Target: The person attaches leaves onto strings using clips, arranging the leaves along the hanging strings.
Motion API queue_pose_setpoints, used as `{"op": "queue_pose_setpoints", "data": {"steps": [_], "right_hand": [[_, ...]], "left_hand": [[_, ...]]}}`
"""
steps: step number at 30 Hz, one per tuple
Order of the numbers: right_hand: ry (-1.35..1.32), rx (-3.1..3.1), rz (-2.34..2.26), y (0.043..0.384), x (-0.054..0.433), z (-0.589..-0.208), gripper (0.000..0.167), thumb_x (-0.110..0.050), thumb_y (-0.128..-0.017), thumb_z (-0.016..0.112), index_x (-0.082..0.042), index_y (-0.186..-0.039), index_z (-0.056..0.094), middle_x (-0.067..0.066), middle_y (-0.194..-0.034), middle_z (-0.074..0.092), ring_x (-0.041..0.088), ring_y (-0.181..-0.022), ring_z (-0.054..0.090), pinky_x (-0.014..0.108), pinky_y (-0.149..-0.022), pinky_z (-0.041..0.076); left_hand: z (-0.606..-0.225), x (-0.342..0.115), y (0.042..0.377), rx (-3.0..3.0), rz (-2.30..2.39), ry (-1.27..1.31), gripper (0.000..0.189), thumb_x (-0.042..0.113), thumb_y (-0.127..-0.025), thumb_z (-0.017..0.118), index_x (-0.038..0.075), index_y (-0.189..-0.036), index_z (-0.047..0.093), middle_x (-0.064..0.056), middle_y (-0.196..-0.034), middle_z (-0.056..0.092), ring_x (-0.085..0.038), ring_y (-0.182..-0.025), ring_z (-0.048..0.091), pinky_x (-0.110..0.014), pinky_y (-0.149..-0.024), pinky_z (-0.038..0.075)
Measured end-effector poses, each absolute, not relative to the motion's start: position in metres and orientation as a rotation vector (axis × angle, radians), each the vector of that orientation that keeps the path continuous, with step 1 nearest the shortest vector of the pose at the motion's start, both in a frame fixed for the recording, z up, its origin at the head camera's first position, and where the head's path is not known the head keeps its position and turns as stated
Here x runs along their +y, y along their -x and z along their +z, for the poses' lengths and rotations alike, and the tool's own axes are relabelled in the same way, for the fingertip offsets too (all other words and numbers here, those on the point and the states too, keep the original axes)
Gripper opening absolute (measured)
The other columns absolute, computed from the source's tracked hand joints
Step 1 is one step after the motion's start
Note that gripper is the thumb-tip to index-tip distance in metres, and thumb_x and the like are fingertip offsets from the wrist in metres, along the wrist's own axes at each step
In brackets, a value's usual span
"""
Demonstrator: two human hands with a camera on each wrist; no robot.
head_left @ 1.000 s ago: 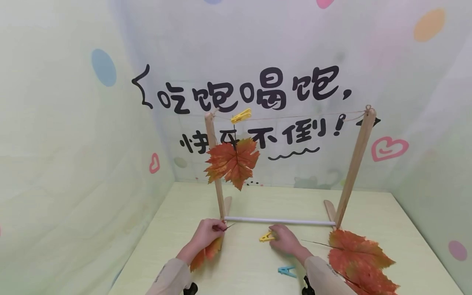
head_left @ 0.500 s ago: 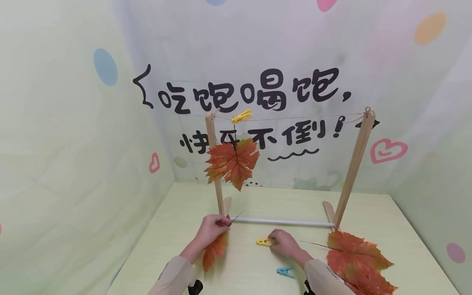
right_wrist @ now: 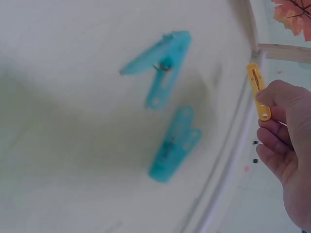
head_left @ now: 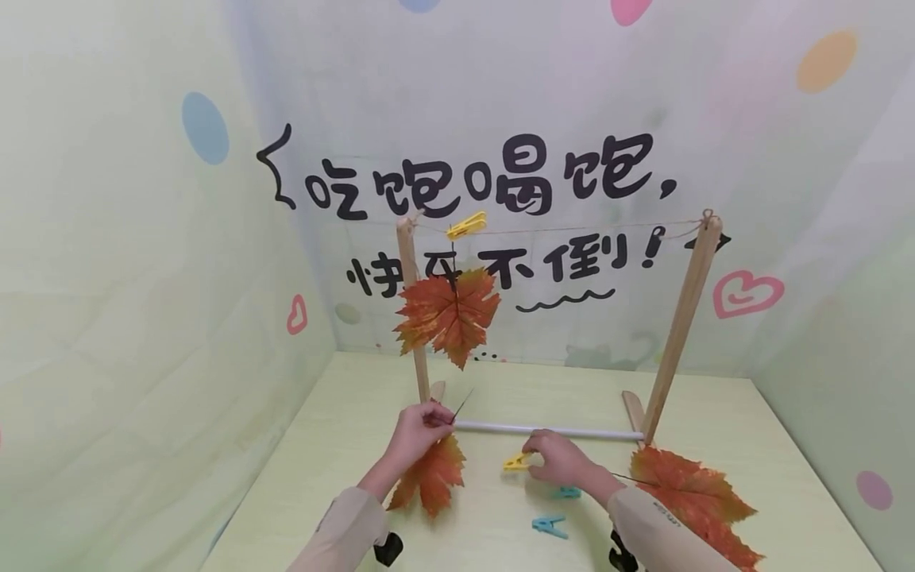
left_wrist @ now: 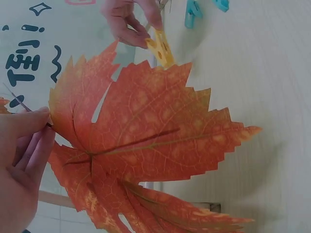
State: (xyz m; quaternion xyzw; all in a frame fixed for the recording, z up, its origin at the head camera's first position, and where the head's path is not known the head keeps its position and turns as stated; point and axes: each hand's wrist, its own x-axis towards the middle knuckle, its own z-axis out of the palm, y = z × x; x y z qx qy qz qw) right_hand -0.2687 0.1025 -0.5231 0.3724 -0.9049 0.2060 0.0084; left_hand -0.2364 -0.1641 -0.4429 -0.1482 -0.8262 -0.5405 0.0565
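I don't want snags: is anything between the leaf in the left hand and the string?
In the head view, the hanging leaf and its clip sit above the left hand; right of them, nothing visible blocks the way to the string above the white rod.

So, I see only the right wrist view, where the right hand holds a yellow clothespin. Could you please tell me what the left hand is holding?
Observer: The left hand is pinching an orange-red leaf by its stem.
Operator: Thank you. Is anything clipped higher up, please?
Observer: Yes, a second yellow clothespin is on the twine, with a hanging leaf below it.
Operator: I understand. And what lies far to the person's right?
Observer: Two more leaves are overlapping on the table, near the foot of the right wooden post.
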Motion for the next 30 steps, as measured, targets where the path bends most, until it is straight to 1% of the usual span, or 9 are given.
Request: {"op": "queue_pose_setpoints", "data": {"steps": [5, 10, 12, 18, 21, 23, 26, 30], "right_hand": [[-1.234, -2.767, 0.616, 0.266, 0.113, -0.494, 0.022, -0.010, -0.076, 0.067, -0.002, -0.095, 0.067, 0.004, -0.089, 0.062, 0.018, -0.083, 0.058, 0.031, -0.071, 0.050], [-1.282, -2.729, 0.608, 0.266, 0.123, -0.467, 0.021, -0.009, -0.075, 0.068, -0.001, -0.094, 0.067, 0.004, -0.089, 0.062, 0.018, -0.082, 0.059, 0.030, -0.069, 0.050], [-1.284, -2.727, 0.618, 0.266, 0.127, -0.456, 0.020, -0.008, -0.075, 0.068, -0.001, -0.094, 0.067, 0.004, -0.088, 0.062, 0.019, -0.081, 0.059, 0.031, -0.069, 0.051], [-1.280, -2.695, 0.535, 0.266, 0.135, -0.426, 0.019, -0.009, -0.075, 0.069, -0.003, -0.092, 0.067, 0.003, -0.088, 0.062, 0.017, -0.081, 0.059, 0.030, -0.070, 0.051], [-1.299, -2.643, 0.474, 0.267, 0.136, -0.409, 0.019, -0.010, -0.074, 0.070, -0.003, -0.091, 0.067, 0.003, -0.087, 0.062, 0.015, -0.080, 0.058, 0.031, -0.070, 0.051], [-1.315, -2.616, 0.435, 0.268, 0.136, -0.398, 0.019, -0.010, -0.073, 0.070, -0.003, -0.090, 0.067, 0.003, -0.087, 0.062, 0.016, -0.080, 0.058, 0.031, -0.071, 0.051], [-1.321, -2.605, 0.402, 0.270, 0.136, -0.382, 0.019, -0.009, -0.072, 0.070, -0.004, -0.091, 0.066, 0.003, -0.087, 0.062, 0.017, -0.081, 0.059, 0.032, -0.071, 0.051], [-1.344, -2.592, 0.399, 0.272, 0.136, -0.362, 0.020, -0.006, -0.073, 0.069, -0.002, -0.092, 0.065, 0.005, -0.089, 0.062, 0.020, -0.082, 0.059, 0.032, -0.071, 0.051]], "left_hand": [[-0.445, -0.158, 0.243, -2.495, -1.670, 0.429, 0.012, -0.010, -0.074, 0.067, -0.008, -0.085, 0.065, -0.022, -0.080, 0.065, -0.029, -0.071, 0.063, -0.027, -0.060, 0.053], [-0.457, -0.154, 0.256, -2.496, -1.633, 0.404, 0.012, -0.003, -0.074, 0.070, -0.001, -0.086, 0.067, -0.010, -0.079, 0.067, -0.016, -0.070, 0.062, -0.022, -0.062, 0.053], [-0.456, -0.151, 0.258, -2.494, -1.601, 0.412, 0.011, 0.001, -0.075, 0.071, 0.002, -0.086, 0.068, -0.007, -0.079, 0.066, -0.013, -0.069, 0.062, -0.021, -0.063, 0.052], [-0.446, -0.144, 0.262, -2.463, -1.629, 0.380, 0.012, 0.003, -0.075, 0.071, 0.004, -0.086, 0.069, -0.005, -0.080, 0.066, -0.014, -0.070, 0.061, -0.022, -0.063, 0.053], [-0.439, -0.141, 0.264, -2.433, -1.673, 0.373, 0.011, 0.003, -0.076, 0.071, 0.003, -0.087, 0.068, -0.007, -0.081, 0.067, -0.014, -0.070, 0.061, -0.023, -0.063, 0.053], [-0.434, -0.138, 0.265, -2.425, -1.705, 0.363, 0.011, 0.004, -0.076, 0.071, 0.005, -0.087, 0.069, -0.007, -0.081, 0.067, -0.014, -0.071, 0.061, -0.022, -0.064, 0.053], [-0.429, -0.134, 0.267, -2.400, -1.736, 0.400, 0.013, 0.005, -0.076, 0.071, 0.003, -0.089, 0.068, -0.009, -0.083, 0.067, -0.016, -0.072, 0.061, -0.023, -0.066, 0.053], [-0.421, -0.129, 0.269, -2.394, -1.732, 0.420, 0.015, 0.006, -0.076, 0.071, 0.002, -0.090, 0.068, -0.010, -0.084, 0.067, -0.016, -0.073, 0.062, -0.023, -0.067, 0.053]]}}
